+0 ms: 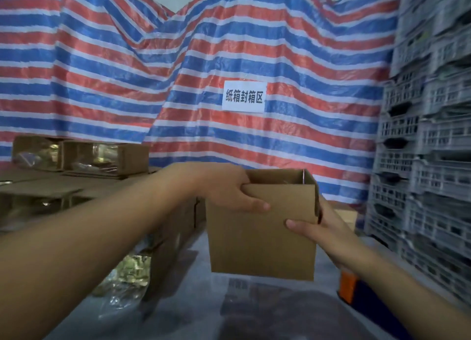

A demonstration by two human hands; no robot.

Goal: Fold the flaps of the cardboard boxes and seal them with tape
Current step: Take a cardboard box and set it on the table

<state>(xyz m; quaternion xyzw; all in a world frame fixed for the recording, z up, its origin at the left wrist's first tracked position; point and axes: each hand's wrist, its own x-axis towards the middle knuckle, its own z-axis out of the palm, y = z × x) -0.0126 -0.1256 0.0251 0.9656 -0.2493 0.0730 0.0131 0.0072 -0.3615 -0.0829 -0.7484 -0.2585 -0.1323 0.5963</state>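
Striped red, white and blue tarp (178,67) hangs behind, with a white sign (244,96) at 12 o'clock and grey crates (428,146) stacked at 3 o'clock. Centre, an open cardboard box (260,232) is held above the table (193,311): the left hand (229,186) grips its top left corner, the right hand (321,231) grasps its right side. More boxes (102,158) sit at 9 o'clock.

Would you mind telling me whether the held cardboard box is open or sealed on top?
Open: the cardboard box shows its inside walls at the top, with no tape visible.
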